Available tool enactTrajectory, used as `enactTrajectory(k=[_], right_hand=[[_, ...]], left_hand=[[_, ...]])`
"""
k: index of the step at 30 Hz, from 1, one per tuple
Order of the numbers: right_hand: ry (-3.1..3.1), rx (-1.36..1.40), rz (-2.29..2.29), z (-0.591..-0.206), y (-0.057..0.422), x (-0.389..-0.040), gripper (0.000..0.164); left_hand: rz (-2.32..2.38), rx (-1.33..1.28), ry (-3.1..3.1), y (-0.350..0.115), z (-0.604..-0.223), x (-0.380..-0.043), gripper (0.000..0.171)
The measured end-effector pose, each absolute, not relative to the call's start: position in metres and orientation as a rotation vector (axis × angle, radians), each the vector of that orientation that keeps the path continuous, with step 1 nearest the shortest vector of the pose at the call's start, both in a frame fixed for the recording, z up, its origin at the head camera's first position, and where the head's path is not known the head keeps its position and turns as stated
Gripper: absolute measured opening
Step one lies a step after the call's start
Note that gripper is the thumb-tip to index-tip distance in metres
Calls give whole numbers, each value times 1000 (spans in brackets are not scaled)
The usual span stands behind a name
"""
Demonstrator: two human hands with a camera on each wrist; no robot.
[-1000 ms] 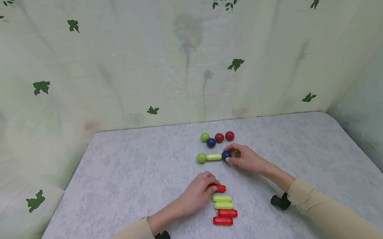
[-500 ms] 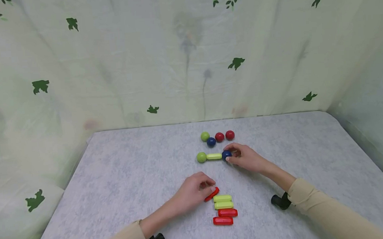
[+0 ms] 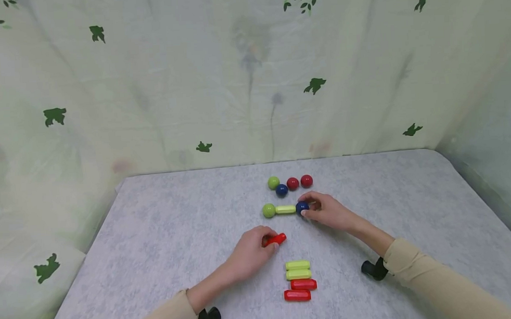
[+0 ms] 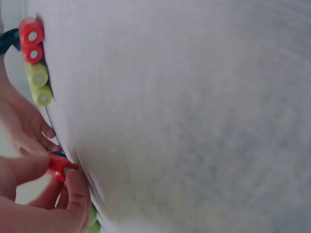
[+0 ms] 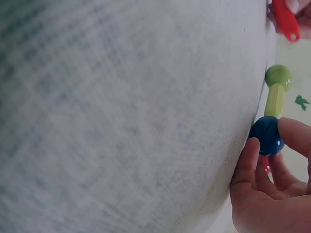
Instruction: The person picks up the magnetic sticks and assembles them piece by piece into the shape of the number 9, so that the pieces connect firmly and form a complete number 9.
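My left hand (image 3: pixel 250 253) pinches a red magnetic stick (image 3: pixel 277 239) near one end, the other end pointing toward the right and away. A round metal dot shows on the end of this red stick (image 4: pixel 60 166) in the left wrist view. My right hand (image 3: pixel 329 212) grips a dark blue ball (image 5: pixel 267 136) between thumb and fingers. That ball touches one end of a yellow-green stick (image 3: pixel 286 209), whose far end meets a green ball (image 3: pixel 269 210). The three lie in a line on the table.
Behind the line sit a green ball (image 3: pixel 273 182), a blue ball (image 3: pixel 281 190) and two red balls (image 3: pixel 293 183). Nearer me lie two yellow-green sticks (image 3: pixel 298 270) and two red sticks (image 3: pixel 300 290), side by side. A patterned curtain (image 3: pixel 169 87) hangs behind the table (image 3: pixel 164 231).
My left hand has picked the top red stick off the row, turned it and moved it away from me, slightly left. My right hand stays on the blue ball.
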State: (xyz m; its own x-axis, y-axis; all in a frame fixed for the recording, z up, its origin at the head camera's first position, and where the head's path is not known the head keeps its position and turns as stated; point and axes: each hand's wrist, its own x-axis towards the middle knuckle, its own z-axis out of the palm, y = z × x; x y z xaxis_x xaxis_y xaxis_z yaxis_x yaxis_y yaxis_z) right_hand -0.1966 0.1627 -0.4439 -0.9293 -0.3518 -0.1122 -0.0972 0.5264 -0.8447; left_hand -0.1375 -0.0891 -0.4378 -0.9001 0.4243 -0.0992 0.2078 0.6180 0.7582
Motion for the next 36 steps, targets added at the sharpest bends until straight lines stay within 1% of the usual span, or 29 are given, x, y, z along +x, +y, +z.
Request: enactTrajectory(k=[6,8,10,18,24,31,36], right_hand=[[2479,-366,-1374,-444,163,-197,37],[2477,-365,-1376,-444,163,-197,37],[2477,-361,-1376,-444,163,-197,37],[2475,-355,-1374,-444,163,-197,37],[2483,-349,-1371,-444,162,-197,37],[2490,-357,-1367,-445,162,-197,35],[2492,-354,-1369,-445,162,-197,35]], left_hand=[[1671,45,2285,-88,-438,-152,26],[1785,-58,2194,-88,-437,-153,28],[1846,-109,2146,-88,-437,-154,30],[1919,-123,2093,-86,-437,-154,32],[1865,-122,2168,-92,-436,-158,28],[1782,-133,2288,-97,-430,-179,22],[1679,-27,2449,-95,-430,-199,21]])
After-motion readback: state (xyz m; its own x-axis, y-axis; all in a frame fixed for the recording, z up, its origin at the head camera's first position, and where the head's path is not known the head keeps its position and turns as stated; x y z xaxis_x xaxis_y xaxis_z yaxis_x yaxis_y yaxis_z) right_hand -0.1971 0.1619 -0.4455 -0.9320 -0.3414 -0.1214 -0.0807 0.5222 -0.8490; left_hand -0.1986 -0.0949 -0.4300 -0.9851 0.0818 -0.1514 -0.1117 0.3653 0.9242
